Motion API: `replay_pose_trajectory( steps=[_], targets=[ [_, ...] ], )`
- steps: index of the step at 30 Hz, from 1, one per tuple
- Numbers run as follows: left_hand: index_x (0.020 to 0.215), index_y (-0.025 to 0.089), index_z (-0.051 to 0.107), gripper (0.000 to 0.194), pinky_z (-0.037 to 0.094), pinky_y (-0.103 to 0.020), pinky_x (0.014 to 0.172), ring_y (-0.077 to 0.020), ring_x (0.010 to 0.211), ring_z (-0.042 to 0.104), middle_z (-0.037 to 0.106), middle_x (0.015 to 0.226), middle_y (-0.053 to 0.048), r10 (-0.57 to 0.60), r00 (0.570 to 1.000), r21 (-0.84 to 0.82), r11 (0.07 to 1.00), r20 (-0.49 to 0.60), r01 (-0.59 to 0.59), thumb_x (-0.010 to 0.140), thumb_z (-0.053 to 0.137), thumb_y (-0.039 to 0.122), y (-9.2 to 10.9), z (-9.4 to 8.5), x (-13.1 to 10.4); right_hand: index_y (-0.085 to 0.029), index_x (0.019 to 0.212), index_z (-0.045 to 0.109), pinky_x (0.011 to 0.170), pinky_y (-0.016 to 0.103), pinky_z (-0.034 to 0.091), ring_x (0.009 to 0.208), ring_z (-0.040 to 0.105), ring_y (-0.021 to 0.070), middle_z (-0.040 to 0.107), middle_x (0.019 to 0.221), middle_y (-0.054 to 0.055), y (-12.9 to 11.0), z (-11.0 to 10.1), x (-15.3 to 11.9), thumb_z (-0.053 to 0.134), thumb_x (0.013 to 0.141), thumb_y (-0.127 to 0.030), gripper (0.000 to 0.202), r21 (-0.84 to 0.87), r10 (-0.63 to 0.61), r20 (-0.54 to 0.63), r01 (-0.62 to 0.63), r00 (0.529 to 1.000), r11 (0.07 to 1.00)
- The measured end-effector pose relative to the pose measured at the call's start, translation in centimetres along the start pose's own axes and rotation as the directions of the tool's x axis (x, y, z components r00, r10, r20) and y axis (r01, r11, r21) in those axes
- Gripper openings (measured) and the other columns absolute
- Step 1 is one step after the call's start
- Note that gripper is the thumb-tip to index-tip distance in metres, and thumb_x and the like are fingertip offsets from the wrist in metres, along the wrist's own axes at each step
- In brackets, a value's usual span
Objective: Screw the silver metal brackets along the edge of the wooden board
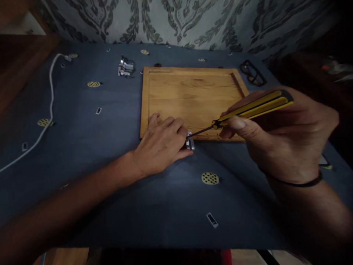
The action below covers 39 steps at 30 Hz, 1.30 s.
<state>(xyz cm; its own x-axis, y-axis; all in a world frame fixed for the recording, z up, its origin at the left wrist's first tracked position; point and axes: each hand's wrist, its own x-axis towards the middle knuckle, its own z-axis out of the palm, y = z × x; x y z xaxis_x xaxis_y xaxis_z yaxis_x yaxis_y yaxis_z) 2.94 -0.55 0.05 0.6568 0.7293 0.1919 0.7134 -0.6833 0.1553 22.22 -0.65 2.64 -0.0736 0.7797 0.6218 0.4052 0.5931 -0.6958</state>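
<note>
The right hand (289, 140) holds a yellow and black screwdriver (256, 108). Its fingers and thumb pinch the handle near the front. The screwdriver slants down to the left, and its thin tip is at a small shiny metal piece (191, 142). I cannot tell if the tip sits in a screw.

The metal piece is at the near edge of the wooden board (190, 95), to the left of the right hand and right next to the left hand (162, 141). So the left hand is the nearer one. Its fingers are bent over the board, and its thumb reaches along the near end of the piece. They hide part of it, so I cannot tell how tight the left hand holds it. The fingers are very close to the tip and block the left side.

The board lies flat, with its long sides going left to right. Past its far left corner are more shiny metal parts (126, 68). Dark glasses (252, 73) lie near its far right corner. A white cord (52, 92) bends over the blue cloth (110, 206), far to the left.
</note>
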Motion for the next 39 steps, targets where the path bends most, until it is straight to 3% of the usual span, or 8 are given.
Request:
replay_pose_trajectory(
  steps=[5, 8, 13, 21, 33, 39],
  targets=[
    [0.104, 0.012, 0.069, 0.036, 0.037, -0.052, 0.101, -0.0304, 0.104, 0.062, 0.068, 0.105, -0.012, -0.017, 1.000, 0.007, 1.000, 0.021, 0.017, 0.090, 0.069, 0.045, 0.1, -0.1, 0.0, -0.023, 0.068, 0.057, 0.040, 0.024, 0.039, 0.048, 0.053, 0.0082, 0.059, 0.062, -0.006, -0.1, 1.0, -0.5, 0.085, 0.072, -0.043, 0.035, -0.030, -0.039, -0.088, 0.037, 0.995, 0.999],
    [0.104, 0.012, 0.069, 0.036, 0.037, -0.051, 0.101, -0.0303, 0.105, 0.062, 0.067, 0.105, -0.011, -0.008, 1.000, 0.005, 1.000, 0.022, 0.008, 0.091, 0.068, 0.045, 0.1, -0.1, 0.0, -0.022, 0.068, 0.060, 0.044, 0.027, 0.039, 0.051, 0.054, 0.0096, 0.059, 0.063, -0.004, -0.2, 1.2, -0.9, 0.084, 0.074, -0.039, 0.030, -0.063, -0.039, -0.118, 0.031, 0.992, 0.998],
    [0.104, 0.011, 0.068, 0.036, 0.036, -0.051, 0.101, -0.0297, 0.104, 0.062, 0.067, 0.106, -0.012, -0.002, 1.000, 0.003, 1.000, -0.002, 0.002, 0.091, 0.068, 0.045, -0.1, 0.0, -0.1, -0.023, 0.066, 0.061, 0.053, 0.032, 0.041, 0.056, 0.055, 0.0112, 0.058, 0.062, -0.003, 0.0, 1.0, -1.2, 0.071, 0.085, -0.046, 0.032, -0.149, -0.079, -0.285, 0.037, 0.955, 0.988],
    [0.106, 0.011, 0.068, 0.037, 0.037, -0.052, 0.101, -0.0311, 0.105, 0.061, 0.067, 0.106, -0.012, -0.016, 1.000, -0.005, 1.000, 0.027, 0.016, 0.091, 0.068, 0.044, 0.1, -0.1, 0.0, -0.022, 0.065, 0.064, 0.044, 0.025, 0.041, 0.048, 0.054, 0.0064, 0.059, 0.058, -0.005, -0.3, 0.9, -0.7, 0.072, 0.086, -0.030, 0.024, -0.145, -0.105, -0.140, 0.085, 0.984, 0.986],
    [0.104, 0.011, 0.069, 0.034, 0.038, -0.053, 0.102, -0.0298, 0.105, 0.062, 0.068, 0.105, -0.012, -0.001, 1.000, -0.011, 1.000, -0.014, 0.001, 0.090, 0.070, 0.043, 0.0, 0.1, -0.1, -0.020, 0.063, 0.062, 0.048, 0.025, 0.035, 0.050, 0.052, 0.0060, 0.058, 0.057, -0.005, -0.5, 0.9, -0.8, 0.072, 0.087, -0.027, 0.027, -0.191, -0.132, -0.145, 0.103, 0.981, 0.976],
    [0.104, 0.011, 0.069, 0.036, 0.039, -0.054, 0.102, -0.0301, 0.104, 0.063, 0.068, 0.105, -0.012, -0.002, 1.000, -0.002, 1.000, -0.022, 0.002, 0.090, 0.070, 0.044, 0.0, 0.2, -0.1, -0.023, 0.070, 0.065, 0.045, 0.030, 0.039, 0.051, 0.056, 0.0123, 0.060, 0.061, -0.003, 0.1, 0.8, -0.8, 0.077, 0.082, -0.030, 0.018, -0.108, -0.120, -0.117, 0.108, 0.986, 0.988]
  ],
)
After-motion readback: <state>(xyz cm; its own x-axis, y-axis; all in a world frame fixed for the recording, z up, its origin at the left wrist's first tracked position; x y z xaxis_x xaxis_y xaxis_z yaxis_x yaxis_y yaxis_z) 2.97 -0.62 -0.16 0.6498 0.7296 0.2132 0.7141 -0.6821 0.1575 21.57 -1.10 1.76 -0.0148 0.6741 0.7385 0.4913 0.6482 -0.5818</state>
